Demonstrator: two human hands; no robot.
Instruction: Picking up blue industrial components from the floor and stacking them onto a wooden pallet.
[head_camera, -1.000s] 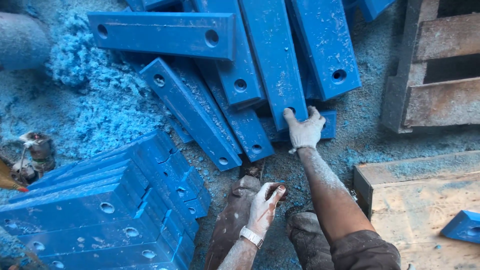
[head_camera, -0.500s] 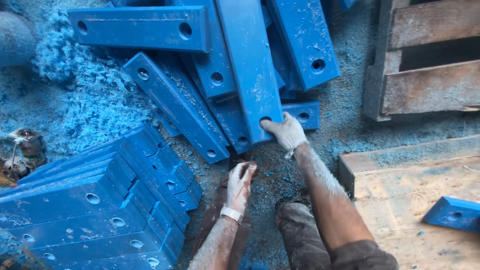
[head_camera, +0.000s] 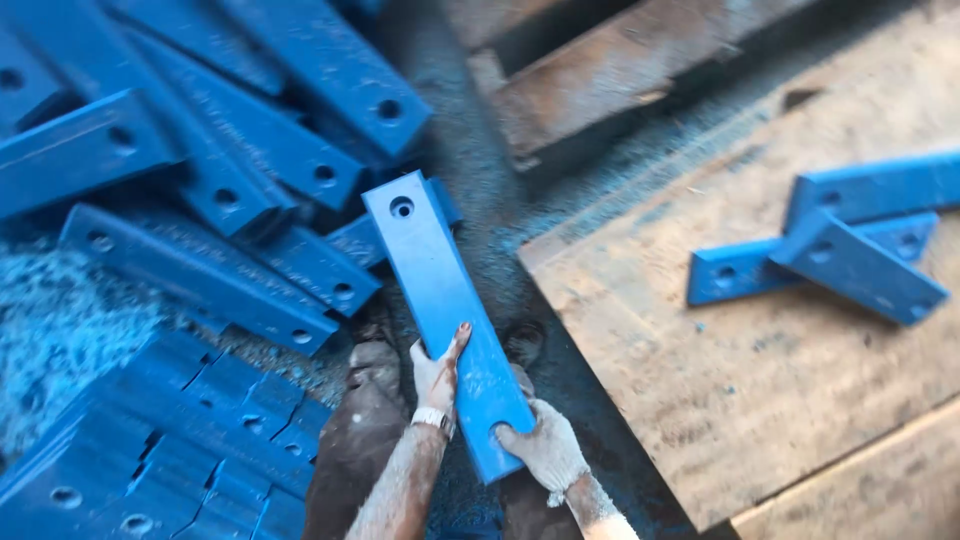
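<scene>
Blue plate (head_camera: 440, 310), lifted clear of the heap (head_camera: 200, 200), sits clamped between my left hand (head_camera: 436, 375) and right hand (head_camera: 545, 448). I judge it mid-carry; next needs a swing toward the wooden board's (head_camera: 700, 380) near-left edge.

The long flat blue-painted bar (head_camera: 440, 300) with bolt holes looks like matt-coated metal, smooth but dusty. The dust-caked left hand (head_camera: 437, 372) and right hand (head_camera: 545, 447) grip it. The pale plywood board (head_camera: 700, 370) is rough, scuffed and powdered blue. The heaped blue bars (head_camera: 230, 180) share the same dull finish.
</scene>
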